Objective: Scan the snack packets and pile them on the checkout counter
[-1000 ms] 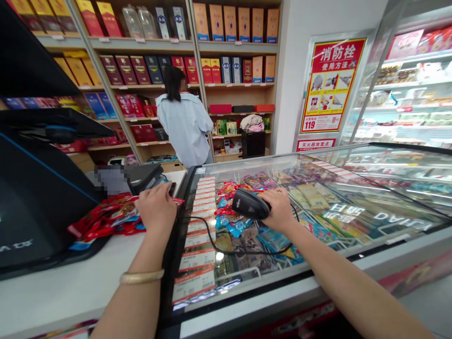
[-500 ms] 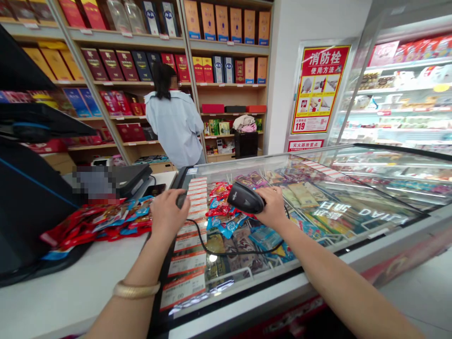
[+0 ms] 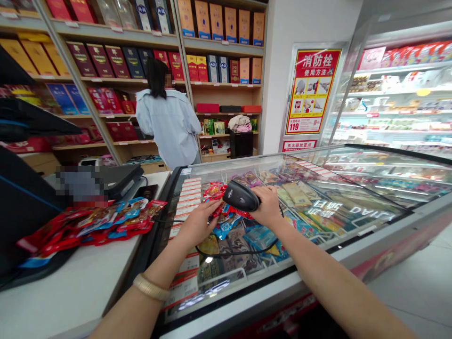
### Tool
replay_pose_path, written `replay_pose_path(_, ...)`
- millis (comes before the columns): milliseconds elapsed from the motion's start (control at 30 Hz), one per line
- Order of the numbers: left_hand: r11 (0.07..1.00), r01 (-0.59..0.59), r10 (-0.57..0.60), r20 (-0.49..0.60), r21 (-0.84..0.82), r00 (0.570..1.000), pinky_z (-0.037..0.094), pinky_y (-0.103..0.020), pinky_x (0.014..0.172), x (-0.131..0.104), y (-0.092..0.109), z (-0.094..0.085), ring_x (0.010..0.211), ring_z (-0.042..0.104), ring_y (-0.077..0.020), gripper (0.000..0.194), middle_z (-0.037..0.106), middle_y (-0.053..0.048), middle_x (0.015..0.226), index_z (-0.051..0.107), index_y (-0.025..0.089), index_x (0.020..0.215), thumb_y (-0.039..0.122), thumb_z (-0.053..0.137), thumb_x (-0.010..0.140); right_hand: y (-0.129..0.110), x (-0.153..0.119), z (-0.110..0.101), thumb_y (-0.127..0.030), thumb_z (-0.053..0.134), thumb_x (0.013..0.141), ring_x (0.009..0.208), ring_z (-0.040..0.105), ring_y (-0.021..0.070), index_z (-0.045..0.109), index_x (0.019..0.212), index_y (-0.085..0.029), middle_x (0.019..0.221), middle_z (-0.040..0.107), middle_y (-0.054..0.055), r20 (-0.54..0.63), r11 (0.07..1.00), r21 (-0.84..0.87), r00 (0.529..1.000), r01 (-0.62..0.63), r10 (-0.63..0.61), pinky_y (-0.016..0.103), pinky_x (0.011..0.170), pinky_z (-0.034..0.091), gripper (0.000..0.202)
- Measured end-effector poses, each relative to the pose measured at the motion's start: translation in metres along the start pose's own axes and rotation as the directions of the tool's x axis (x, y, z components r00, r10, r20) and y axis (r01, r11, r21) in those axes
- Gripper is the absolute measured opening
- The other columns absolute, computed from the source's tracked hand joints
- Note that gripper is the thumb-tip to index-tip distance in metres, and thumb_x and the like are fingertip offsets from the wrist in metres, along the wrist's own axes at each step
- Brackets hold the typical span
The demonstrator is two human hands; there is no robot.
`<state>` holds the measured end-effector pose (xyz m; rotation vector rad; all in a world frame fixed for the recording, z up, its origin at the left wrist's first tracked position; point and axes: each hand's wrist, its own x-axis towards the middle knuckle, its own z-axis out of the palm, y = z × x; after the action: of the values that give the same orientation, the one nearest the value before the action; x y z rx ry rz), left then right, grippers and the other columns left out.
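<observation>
Right fingers [image 3: 267, 194] clamped round black scanner [image 3: 241, 196]; left fingers [image 3: 209, 207], grip unclear, at packets [image 3: 224, 229] just beneath it.

Shows plain black on the barcode scanner [image 3: 242, 196] and its cable [image 3: 243, 254]. Mixes bright red with light blue on the snack packets [image 3: 228, 227] beneath, likewise on the heaped packets [image 3: 116, 219] at left. Gleams pale gold on the bangle [image 3: 151, 287]. Runs orange-red bands across white on the price labels [image 3: 183, 287]. Goes white on the countertop [image 3: 70, 282], pale blue on the co-worker's shirt [image 3: 169, 125]. Sets orange above blue bases on the top-shelf boxes [image 3: 202, 21]; edges red with yellow on the fire-hydrant poster [image 3: 312, 92].
</observation>
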<state>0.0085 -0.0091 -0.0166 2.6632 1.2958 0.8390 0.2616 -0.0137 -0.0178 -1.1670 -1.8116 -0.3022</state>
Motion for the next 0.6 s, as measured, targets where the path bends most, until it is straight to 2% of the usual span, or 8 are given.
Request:
replay_pose_path(100,0.996,0.042,-0.047,-0.058,-0.075,0.997,0.053,-0.044,0.105,0.002,-0.003,-0.001,0.116,0.069,-0.0263,0.040,0.074,-0.009,0.126,0.074,0.023,0.125,0.031,0.055,0.090,0.001,0.000,0.000,-0.030,0.066,0.071,0.087,0.064,0.0244,0.071,0.091,-0.023,0.090,0.077,0.006,-0.009,1.000,0.003,1.000,0.002,-0.002,0.038,0.086,0.030,0.021)
replay_pose_path(167,0.967,0.154,-0.189,-0.168,-0.203,0.967,0.057,-0.043,0.097,0.001,-0.004,-0.004,0.104,0.072,-0.0265,0.035,0.079,-0.008,0.112,0.078,0.023,0.113,0.039,0.057,0.090,0.001,0.000,0.000,-0.030,0.066,0.071,0.086,0.065,0.0242,0.071,0.091,-0.023,0.088,0.076,0.006,-0.017,1.000,0.005,1.000,0.002,-0.002,0.038,0.085,0.030,0.022)
replay_pose_path(200,0.925,0.214,-0.290,-0.221,-0.313,0.931,0.059,-0.041,0.091,0.001,-0.005,-0.007,0.097,0.073,-0.0263,0.036,0.080,-0.008,0.104,0.079,0.021,0.107,0.044,0.058,0.089,0.001,0.000,0.000,-0.030,0.066,0.071,0.085,0.065,0.0241,0.071,0.091,-0.022,0.088,0.076,0.006,-0.022,1.000,0.008,1.000,0.001,-0.001,0.037,0.085,0.030,0.022)
replay_pose_path(300,0.636,0.275,-0.586,-0.219,-0.721,0.780,0.062,-0.037,0.072,0.000,-0.004,-0.017,0.081,0.072,-0.0242,0.044,0.078,-0.007,0.088,0.076,0.016,0.091,0.057,0.066,0.080,0.002,-0.001,0.001,-0.032,0.066,0.070,0.084,0.065,0.0239,0.071,0.090,-0.022,0.087,0.076,0.006,-0.034,1.000,0.014,0.999,-0.011,0.011,0.037,0.085,0.031,0.023)
replay_pose_path(367,0.386,0.235,-0.690,-0.111,-0.892,0.715,0.062,-0.033,0.065,-0.001,-0.002,-0.025,0.077,0.071,-0.0217,0.042,0.077,-0.007,0.086,0.073,0.016,0.086,0.055,0.075,0.071,0.001,-0.001,0.001,-0.033,0.067,0.071,0.086,0.065,0.0241,0.071,0.090,-0.022,0.088,0.077,0.006,-0.037,1.000,0.013,0.999,-0.020,0.020,0.037,0.086,0.031,0.023)
replay_pose_path(433,0.219,0.217,-0.740,-0.017,-0.951,0.672,0.061,-0.031,0.063,-0.001,-0.001,-0.031,0.075,0.070,-0.0196,0.034,0.076,-0.007,0.085,0.070,0.017,0.081,0.047,0.079,0.067,0.001,-0.001,0.002,-0.033,0.067,0.071,0.088,0.065,0.0245,0.071,0.091,-0.023,0.090,0.077,0.006,-0.032,1.000,0.008,0.999,-0.022,0.023,0.038,0.086,0.032,0.023)
replay_pose_path(500,0.170,0.224,-0.768,0.014,-0.960,0.640,0.061,-0.031,0.063,-0.001,-0.002,-0.035,0.073,0.070,-0.0189,0.028,0.075,-0.006,0.084,0.068,0.019,0.078,0.042,0.078,0.068,0.001,0.000,0.001,-0.033,0.068,0.072,0.089,0.065,0.0248,0.071,0.091,-0.023,0.092,0.078,0.006,-0.017,1.000,0.005,1.000,-0.021,0.021,0.038,0.087,0.032,0.022)
replay_pose_path(600,0.294,0.260,-0.764,-0.062,-0.920,0.643,0.060,-0.031,0.058,-0.002,-0.006,-0.036,0.073,0.070,-0.0212,0.032,0.074,-0.006,0.083,0.066,0.019,0.082,0.048,0.073,0.070,0.001,0.000,-0.001,-0.033,0.069,0.073,0.088,0.065,0.0245,0.072,0.092,-0.023,0.091,0.078,0.006,0.036,1.000,0.010,0.999,-0.013,0.012,0.038,0.087,0.031,0.022)
